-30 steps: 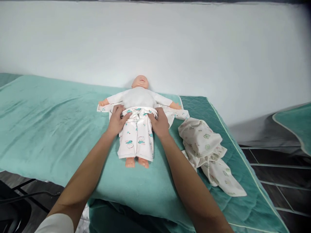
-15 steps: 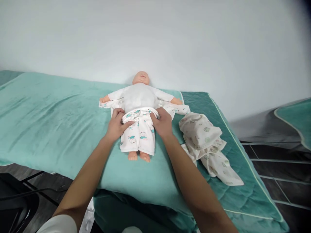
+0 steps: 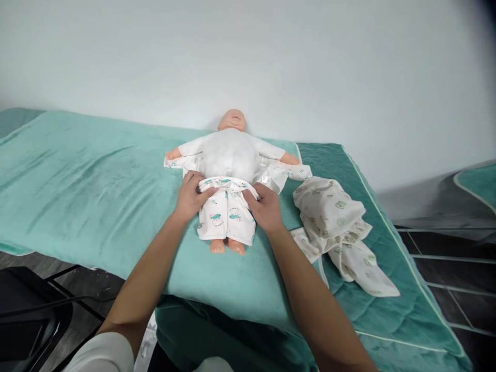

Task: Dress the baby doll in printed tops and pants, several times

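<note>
A baby doll [image 3: 231, 152] lies on its back, arms spread, its cloth torso showing. White printed pants [image 3: 227, 217] cover its legs down to the feet. My left hand [image 3: 190, 195] is closed on the waistband at one side, thumb lying over the front. On the other side my right hand [image 3: 265, 206] pinches the same waistband. A printed baby shirt [image 3: 273, 174] is spread beneath the doll, its sleeves under the doll's arms. Fingertips of both hands are partly hidden by the cloth.
Crumpled printed clothes [image 3: 329, 212] lie to the right on a dark green quilted cover [image 3: 403, 299]. The light green blanket [image 3: 96, 196] stretches left along the wall. A black chair [image 3: 34, 315] stands at lower left, with a cable across it.
Both hands keep hold of the waistband, which now lies flatter and straighter across the doll's waist. The whole view has shifted slightly, so everything sits a little further right.
</note>
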